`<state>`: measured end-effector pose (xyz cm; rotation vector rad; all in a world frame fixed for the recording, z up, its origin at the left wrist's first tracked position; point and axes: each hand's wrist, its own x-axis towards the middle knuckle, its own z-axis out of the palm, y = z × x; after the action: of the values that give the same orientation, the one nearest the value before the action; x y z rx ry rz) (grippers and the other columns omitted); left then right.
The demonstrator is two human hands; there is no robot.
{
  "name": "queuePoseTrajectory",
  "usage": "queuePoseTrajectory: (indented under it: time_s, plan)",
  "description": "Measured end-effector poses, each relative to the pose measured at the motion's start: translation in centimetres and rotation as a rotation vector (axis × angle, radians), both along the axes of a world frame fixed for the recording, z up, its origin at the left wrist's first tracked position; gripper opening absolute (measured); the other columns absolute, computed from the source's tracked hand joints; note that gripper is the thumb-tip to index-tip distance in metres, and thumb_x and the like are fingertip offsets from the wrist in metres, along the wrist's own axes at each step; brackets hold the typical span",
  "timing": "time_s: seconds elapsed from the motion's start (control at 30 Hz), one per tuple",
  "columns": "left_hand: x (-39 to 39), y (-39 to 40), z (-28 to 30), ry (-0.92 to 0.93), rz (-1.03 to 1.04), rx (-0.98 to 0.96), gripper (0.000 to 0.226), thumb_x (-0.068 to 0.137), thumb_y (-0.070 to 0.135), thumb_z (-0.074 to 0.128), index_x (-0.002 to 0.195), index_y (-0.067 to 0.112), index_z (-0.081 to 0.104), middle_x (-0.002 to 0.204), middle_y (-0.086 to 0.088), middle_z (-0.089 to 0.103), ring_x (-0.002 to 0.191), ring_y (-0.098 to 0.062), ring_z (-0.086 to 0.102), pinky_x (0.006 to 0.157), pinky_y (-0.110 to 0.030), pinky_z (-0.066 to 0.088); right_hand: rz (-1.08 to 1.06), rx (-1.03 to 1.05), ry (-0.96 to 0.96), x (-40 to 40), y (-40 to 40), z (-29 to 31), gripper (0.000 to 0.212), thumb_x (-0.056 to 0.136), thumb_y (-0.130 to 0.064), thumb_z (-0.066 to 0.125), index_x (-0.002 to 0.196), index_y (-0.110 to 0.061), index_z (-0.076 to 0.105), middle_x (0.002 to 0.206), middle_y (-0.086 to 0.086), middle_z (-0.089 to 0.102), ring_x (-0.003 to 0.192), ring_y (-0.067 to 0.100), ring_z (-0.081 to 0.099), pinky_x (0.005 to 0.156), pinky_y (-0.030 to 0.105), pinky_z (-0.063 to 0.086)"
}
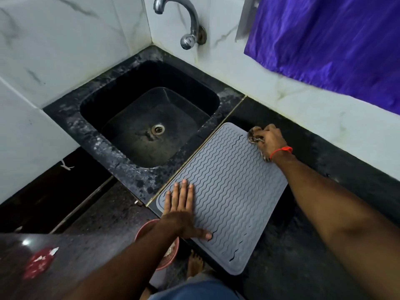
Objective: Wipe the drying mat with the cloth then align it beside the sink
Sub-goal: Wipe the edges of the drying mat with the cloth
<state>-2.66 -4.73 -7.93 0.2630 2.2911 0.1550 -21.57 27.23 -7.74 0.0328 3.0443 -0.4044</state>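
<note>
Our right hand [269, 140] grips a bunched brown patterned cloth [255, 136] on the far-right corner of the grey wavy-ribbed silicone drying mat [225, 191]. Left hand [184, 211] lies flat, fingers straight, pressing the mat's near-left edge. Mat sits on black counter [313, 245], just right of the black rectangular sink [149, 124], w/ its near corner overhanging.

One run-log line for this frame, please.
phase: wiping | left hand: flat on grey ribbed silicone drying mat | right hand: grips bunched brown cloth at far corner | mat: beside black sink
</note>
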Motion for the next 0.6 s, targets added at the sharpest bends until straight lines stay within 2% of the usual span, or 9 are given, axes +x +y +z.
queuePoseTrajectory:
  time_s: [0.1, 0.17, 0.23, 0.3, 0.47, 0.6]
  plan:
    - [0.1, -0.1, -0.2, 0.005, 0.002, -0.004, 0.16, 0.055, 0.094, 0.062, 0.136, 0.016, -0.052, 0.138, -0.009, -0.063, 0.125, -0.031, -0.057, 0.108, -0.048, -0.032, -0.104, -0.116, 0.048, -0.1, -1.4, 0.4, 0.038, 0.087, -0.012, 0.063, 0.126, -0.014, 0.063, 0.122, 0.017, 0.041, 0.113, 0.035, 0.048, 0.109, 0.036, 0.038]
    - [0.0, 0.0, -0.3, 0.003, 0.0, -0.005, 0.159, 0.056, 0.094, 0.062, 0.136, 0.016, -0.052, 0.137, -0.009, -0.063, 0.124, -0.031, -0.058, 0.108, -0.048, -0.032, 0.073, -0.157, 0.032, 0.4, -3.3, 0.4, 0.038, 0.087, -0.013, 0.065, 0.125, -0.017, 0.064, 0.119, 0.012, 0.041, 0.109, 0.027, 0.048, 0.107, 0.033, 0.039]
    - [-0.1, 0.1, -0.3, 0.001, 0.001, -0.012, 0.158, 0.057, 0.093, 0.062, 0.136, 0.016, -0.051, 0.136, -0.009, -0.063, 0.124, -0.031, -0.058, 0.109, -0.048, -0.032, 0.278, -0.099, -0.012, 1.2, -4.9, 0.1, 0.039, 0.086, -0.017, 0.066, 0.124, -0.021, 0.064, 0.118, 0.008, 0.044, 0.109, 0.024, 0.047, 0.105, 0.035, 0.041]
    - [-0.1, 0.1, -0.3, -0.005, 0.002, -0.007, 0.158, 0.058, 0.093, 0.063, 0.138, 0.016, -0.05, 0.136, -0.008, -0.063, 0.125, -0.03, -0.058, 0.109, -0.048, -0.032, 0.324, -0.048, -0.018, 1.4, -5.3, -0.4, 0.038, 0.086, -0.018, 0.065, 0.124, -0.021, 0.065, 0.12, 0.009, 0.045, 0.112, 0.027, 0.047, 0.104, 0.04, 0.042]
    - [0.0, -0.1, -0.3, -0.008, -0.005, -0.005, 0.158, 0.058, 0.093, 0.063, 0.138, 0.016, -0.05, 0.137, -0.009, -0.062, 0.128, -0.031, -0.056, 0.112, -0.05, -0.031, 0.169, 0.033, -0.001, -1.2, -4.7, -0.2, 0.036, 0.088, -0.015, 0.062, 0.124, -0.018, 0.064, 0.119, 0.013, 0.042, 0.111, 0.034, 0.045, 0.101, 0.044, 0.044]
    - [0.1, -0.1, -0.4, -0.004, -0.007, -0.006, 0.159, 0.057, 0.094, 0.062, 0.136, 0.016, -0.051, 0.136, -0.009, -0.063, 0.127, -0.032, -0.057, 0.114, -0.051, -0.029, 0.009, -0.028, -0.031, -2.1, -4.3, 0.9, 0.038, 0.089, -0.015, 0.059, 0.127, -0.019, 0.061, 0.12, 0.017, 0.041, 0.112, 0.038, 0.047, 0.104, 0.041, 0.042]
